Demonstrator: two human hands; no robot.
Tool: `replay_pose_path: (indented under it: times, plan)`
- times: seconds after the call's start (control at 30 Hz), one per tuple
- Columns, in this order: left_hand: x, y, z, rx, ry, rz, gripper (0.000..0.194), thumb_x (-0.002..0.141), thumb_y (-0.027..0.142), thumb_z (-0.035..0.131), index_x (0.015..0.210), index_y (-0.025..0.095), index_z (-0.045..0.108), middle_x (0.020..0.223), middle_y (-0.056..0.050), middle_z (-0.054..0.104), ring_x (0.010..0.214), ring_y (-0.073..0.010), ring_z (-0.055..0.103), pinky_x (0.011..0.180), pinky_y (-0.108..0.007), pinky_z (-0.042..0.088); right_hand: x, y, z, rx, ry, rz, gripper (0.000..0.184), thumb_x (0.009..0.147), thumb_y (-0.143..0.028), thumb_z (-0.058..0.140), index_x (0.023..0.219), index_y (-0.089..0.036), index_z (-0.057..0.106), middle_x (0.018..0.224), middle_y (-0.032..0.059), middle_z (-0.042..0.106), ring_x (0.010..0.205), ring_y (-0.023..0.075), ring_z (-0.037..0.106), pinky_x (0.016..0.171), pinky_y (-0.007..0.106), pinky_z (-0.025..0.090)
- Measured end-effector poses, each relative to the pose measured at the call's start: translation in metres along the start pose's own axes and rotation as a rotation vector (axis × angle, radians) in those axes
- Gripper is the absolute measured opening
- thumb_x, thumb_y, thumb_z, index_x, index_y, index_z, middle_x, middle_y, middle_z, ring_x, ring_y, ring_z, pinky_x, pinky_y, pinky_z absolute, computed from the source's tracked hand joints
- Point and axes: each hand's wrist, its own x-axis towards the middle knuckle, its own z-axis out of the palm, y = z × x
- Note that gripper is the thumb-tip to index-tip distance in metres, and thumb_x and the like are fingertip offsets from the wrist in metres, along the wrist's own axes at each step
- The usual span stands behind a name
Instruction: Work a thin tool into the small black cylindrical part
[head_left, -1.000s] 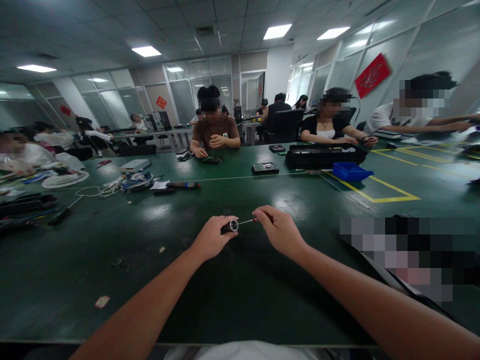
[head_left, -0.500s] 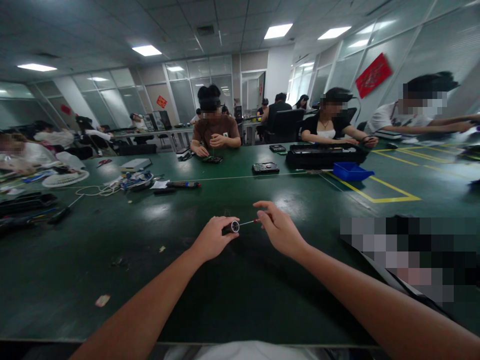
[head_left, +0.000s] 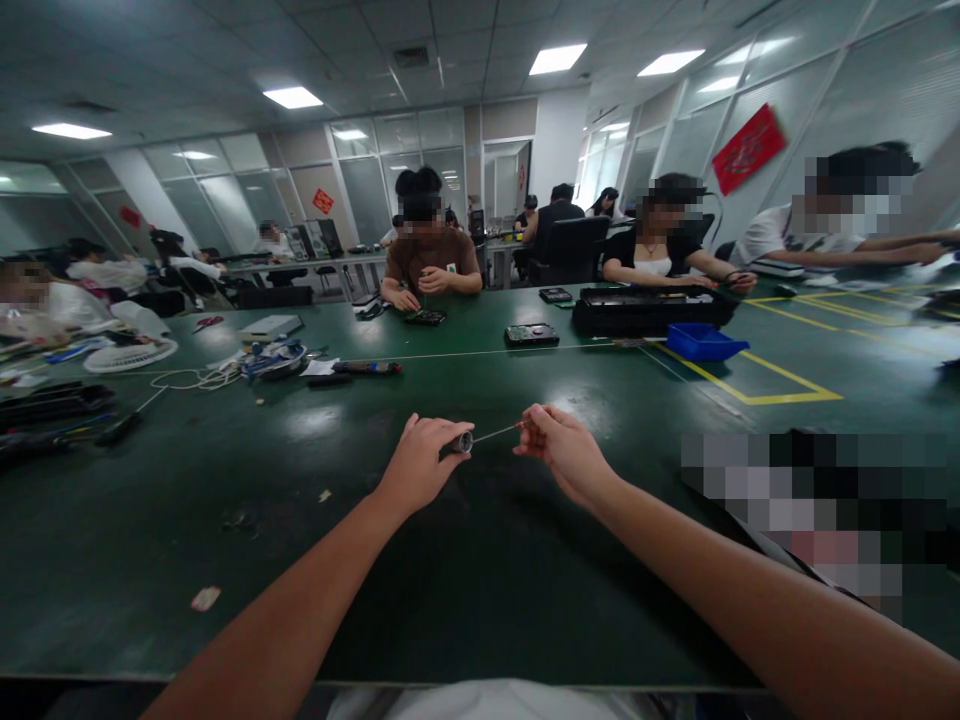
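Note:
Between thumb and fingers, my left hand (head_left: 420,460) grips a small dark cylindrical part (head_left: 464,441) whose round, light-rimmed end faces to the right. My right hand (head_left: 559,445) is closed around the handle of a thin screwdriver (head_left: 496,433); the fingers cover most of that handle. The slim metal shaft reaches left to the cylinder's open end, and the exact contact point is too small to make out. Both hands are above the green tabletop (head_left: 450,600).
A blue bin (head_left: 705,343) stands at right inside yellow tape lines. Ahead lie a hard drive (head_left: 531,334) and a long black casing (head_left: 652,312). A black pen-like tool (head_left: 367,368) and a cable bundle (head_left: 274,360) lie left. A co-worker (head_left: 431,260) sits opposite.
My right fingers, extended and loose before, have curled around the screwdriver's handle. My left hand and the cylinder have shifted slightly up and left.

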Motion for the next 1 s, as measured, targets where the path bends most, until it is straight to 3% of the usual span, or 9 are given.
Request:
replay_pose_path:
  times: [0.43,0.8,1.0]
  plan:
    - [0.001,0.003,0.001,-0.038,-0.049,-0.070,0.039,0.086,0.026,0.067,0.124,0.029,0.061,0.116,-0.002,0.066,0.110,-0.0224,0.056,0.108,-0.048,0.031,-0.008,-0.003,0.004,-0.500,-0.029,-0.286,0.024,0.094,-0.042,0.049,0.092,-0.019,0.056,0.074,0.0008,0.063,0.069,0.0160,0.063,0.072,0.035,0.052]
    - [0.000,0.003,0.002,-0.090,-0.085,-0.096,0.041,0.086,0.030,0.066,0.127,0.028,0.060,0.109,-0.004,0.067,0.102,-0.0236,0.056,0.103,-0.045,0.036,-0.014,-0.010,0.008,-0.508,-0.032,-0.294,0.024,0.093,-0.040,0.050,0.094,-0.018,0.057,0.075,0.0022,0.067,0.070,0.0166,0.065,0.071,0.033,0.051]
    - [-0.001,0.002,0.002,-0.112,-0.088,-0.103,0.041,0.086,0.031,0.066,0.126,0.028,0.061,0.108,-0.004,0.068,0.098,-0.0228,0.057,0.097,-0.042,0.041,-0.019,-0.020,0.008,-0.741,0.069,-0.300,0.033,0.089,-0.049,0.055,0.082,-0.019,0.065,0.062,0.0003,0.064,0.057,0.0150,0.059,0.058,0.029,0.044]
